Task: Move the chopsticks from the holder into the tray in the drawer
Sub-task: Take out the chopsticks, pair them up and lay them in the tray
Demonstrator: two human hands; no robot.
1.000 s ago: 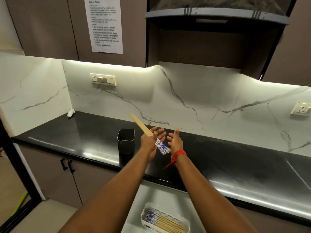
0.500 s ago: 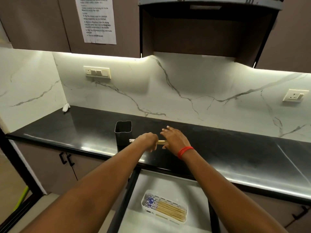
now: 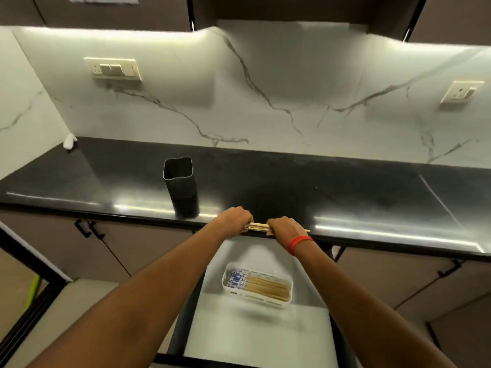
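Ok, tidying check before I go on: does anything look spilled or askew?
Nothing stands out. Holder stands upright; both hands hold chopsticks level; tray contents lie neatly in the drawer.

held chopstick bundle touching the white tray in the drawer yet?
Apart. The head view shows the wooden chopstick bundle held level between left hand and right hand at the counter edge, well above the white plastic tray.

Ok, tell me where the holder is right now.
The holder stands upright on the black counter, left of centre in the head view, just behind and left of the left hand.
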